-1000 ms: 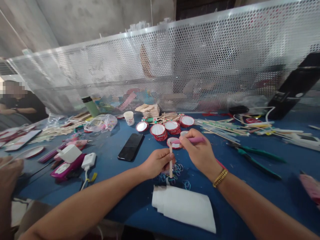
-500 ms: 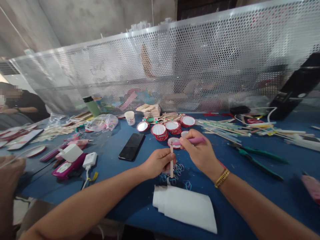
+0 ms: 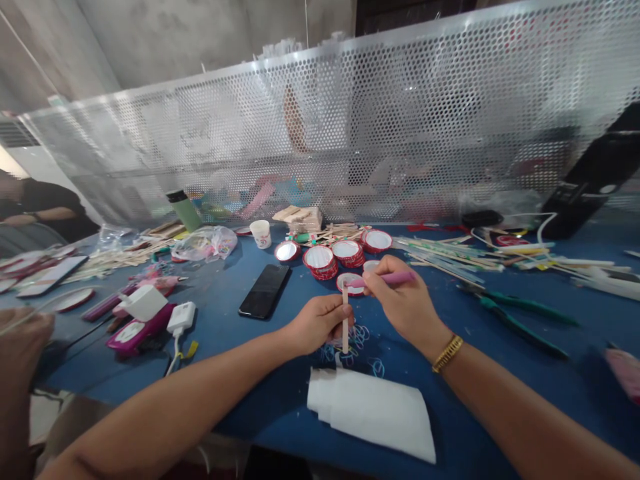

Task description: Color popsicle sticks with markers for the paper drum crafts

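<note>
My left hand (image 3: 316,323) is closed on a thin wooden stick (image 3: 345,325), which stands upright over the blue table (image 3: 235,347). My right hand (image 3: 403,301) pinches a pink pen-like tool (image 3: 383,280) and holds it level, with its left tip at the top of the stick. Small coloured rubber bands (image 3: 356,347) lie on the table under both hands. A folded white cloth (image 3: 373,412) lies in front of them, near the table's front edge.
Several red-rimmed round lids (image 3: 345,252) sit behind my hands, with a black phone (image 3: 264,291) to their left. Green-handled pliers (image 3: 515,315) and a heap of sticks (image 3: 450,257) lie right. A perforated metal screen (image 3: 350,127) closes the back. Another person's hand (image 3: 23,340) is at far left.
Both hands hold the same pose with the stick and pink tool. The view has drifted slightly, nothing on the table has moved.
</note>
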`<state>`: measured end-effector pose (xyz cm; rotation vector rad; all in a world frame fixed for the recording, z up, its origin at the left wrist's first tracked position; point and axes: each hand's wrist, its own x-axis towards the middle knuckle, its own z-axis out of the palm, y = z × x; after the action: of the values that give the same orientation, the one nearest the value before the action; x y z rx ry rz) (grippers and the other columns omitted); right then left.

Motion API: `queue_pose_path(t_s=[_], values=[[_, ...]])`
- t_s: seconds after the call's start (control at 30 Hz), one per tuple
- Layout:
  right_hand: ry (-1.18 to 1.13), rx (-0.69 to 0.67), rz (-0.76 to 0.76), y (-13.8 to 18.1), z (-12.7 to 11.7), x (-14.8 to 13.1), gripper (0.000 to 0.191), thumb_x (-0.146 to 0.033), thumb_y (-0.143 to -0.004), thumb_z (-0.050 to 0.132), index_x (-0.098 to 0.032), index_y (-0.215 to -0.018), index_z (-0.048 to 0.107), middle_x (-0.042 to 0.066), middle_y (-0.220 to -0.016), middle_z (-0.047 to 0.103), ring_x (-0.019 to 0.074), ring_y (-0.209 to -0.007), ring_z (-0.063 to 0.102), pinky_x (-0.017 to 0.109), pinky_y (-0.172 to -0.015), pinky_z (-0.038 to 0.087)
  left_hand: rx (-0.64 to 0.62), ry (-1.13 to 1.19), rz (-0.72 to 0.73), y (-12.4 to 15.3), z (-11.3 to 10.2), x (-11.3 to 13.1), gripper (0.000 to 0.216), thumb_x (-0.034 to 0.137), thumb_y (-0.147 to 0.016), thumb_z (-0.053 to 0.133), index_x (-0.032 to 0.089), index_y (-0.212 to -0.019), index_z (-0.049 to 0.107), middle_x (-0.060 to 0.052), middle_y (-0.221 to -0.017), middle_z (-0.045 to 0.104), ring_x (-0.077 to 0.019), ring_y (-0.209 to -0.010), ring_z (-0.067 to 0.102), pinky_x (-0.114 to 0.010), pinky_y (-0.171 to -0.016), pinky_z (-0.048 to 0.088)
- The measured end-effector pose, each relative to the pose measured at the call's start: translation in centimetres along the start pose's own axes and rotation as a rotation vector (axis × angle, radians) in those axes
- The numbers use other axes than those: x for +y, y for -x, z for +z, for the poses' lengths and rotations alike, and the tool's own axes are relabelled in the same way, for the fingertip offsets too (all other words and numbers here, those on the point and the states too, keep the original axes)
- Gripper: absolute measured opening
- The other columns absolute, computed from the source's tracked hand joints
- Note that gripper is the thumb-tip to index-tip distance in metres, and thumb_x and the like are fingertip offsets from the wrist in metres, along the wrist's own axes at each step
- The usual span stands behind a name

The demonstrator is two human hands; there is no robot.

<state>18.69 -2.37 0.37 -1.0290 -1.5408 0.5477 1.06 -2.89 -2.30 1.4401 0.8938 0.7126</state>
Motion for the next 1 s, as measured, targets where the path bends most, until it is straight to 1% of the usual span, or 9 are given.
queue_pose_path(t_s=[0.1, 0.23, 0.4, 0.57, 0.7, 0.87, 1.0], values=[[0.044, -0.012, -0.007, 0.01, -0.02, 0.03, 0.024, -0.03, -0.084, 0.059, -0.022, -0.063, 0.051, -0.002, -0.063, 0.059, 0.0168, -0.067, 0.056, 0.031, -0.069, 0.042, 0.004, -0.006, -0.003, 0.04, 0.03, 0.1, 0.049, 0.065, -0.078, 0.061, 0.017, -0.073, 0.053, 0.007, -0.05, 0.042, -0.0064, -0.042, 0.036, -0.02, -0.042, 0.029], [0.003, 0.001, 0.005, -0.02, -0.05, 0.17, 0.023, -0.03, -0.085, 0.058, -0.022, -0.065, 0.052, -0.002, -0.064, 0.059, 0.0154, -0.064, 0.055, 0.03, -0.067, 0.042, 0.016, -0.017, 0.004, 0.1, 0.04, 0.16, 0.048, 0.064, -0.079, 0.061, 0.017, -0.073, 0.053, 0.007, -0.05, 0.042, -0.0066, -0.042, 0.037, -0.02, -0.042, 0.029], [0.005, -0.024, -0.023, -0.12, -0.02, 0.38, 0.025, -0.029, -0.085, 0.058, -0.022, -0.062, 0.051, -0.002, -0.063, 0.056, 0.0154, -0.064, 0.054, 0.03, -0.067, 0.043, 0.002, 0.007, -0.011, 0.08, 0.0, 0.04, 0.048, 0.064, -0.078, 0.061, 0.017, -0.075, 0.054, 0.007, -0.049, 0.042, -0.0069, -0.042, 0.038, -0.02, -0.043, 0.029], [0.012, 0.001, -0.002, -0.15, -0.09, 0.32, 0.024, -0.03, -0.086, 0.058, -0.022, -0.064, 0.053, -0.002, -0.063, 0.058, 0.015, -0.063, 0.055, 0.03, -0.066, 0.043, 0.014, 0.0, -0.002, 0.08, 0.0, 0.07, 0.048, 0.064, -0.078, 0.061, 0.017, -0.074, 0.054, 0.007, -0.049, 0.043, -0.0068, -0.041, 0.037, -0.02, -0.042, 0.027], [0.011, -0.031, -0.004, -0.16, -0.18, 0.18, 0.024, -0.028, -0.085, 0.058, -0.022, -0.063, 0.052, -0.003, -0.062, 0.058, 0.0152, -0.062, 0.056, 0.03, -0.065, 0.043, 0.013, 0.007, -0.003, 0.08, 0.04, 0.14, 0.049, 0.065, -0.077, 0.062, 0.016, -0.074, 0.054, 0.007, -0.048, 0.043, -0.0067, -0.041, 0.037, -0.02, -0.041, 0.028], [0.002, 0.009, -0.002, -0.16, -0.12, 0.14, 0.025, -0.031, -0.086, 0.058, -0.022, -0.063, 0.052, -0.002, -0.063, 0.059, 0.0152, -0.063, 0.055, 0.03, -0.065, 0.043, 0.019, 0.002, 0.005, 0.1, 0.06, 0.23, 0.05, 0.066, -0.076, 0.062, 0.017, -0.073, 0.054, 0.007, -0.048, 0.043, -0.0068, -0.041, 0.037, -0.02, -0.041, 0.028], [0.004, -0.014, 0.0, -0.16, -0.09, 0.21, 0.026, -0.031, -0.086, 0.058, -0.022, -0.063, 0.051, -0.002, -0.062, 0.057, 0.0152, -0.063, 0.054, 0.03, -0.065, 0.043, 0.01, 0.022, 0.002, 0.08, -0.02, 0.1, 0.05, 0.066, -0.076, 0.063, 0.017, -0.073, 0.054, 0.007, -0.048, 0.042, -0.0064, -0.041, 0.036, -0.02, -0.042, 0.027]])
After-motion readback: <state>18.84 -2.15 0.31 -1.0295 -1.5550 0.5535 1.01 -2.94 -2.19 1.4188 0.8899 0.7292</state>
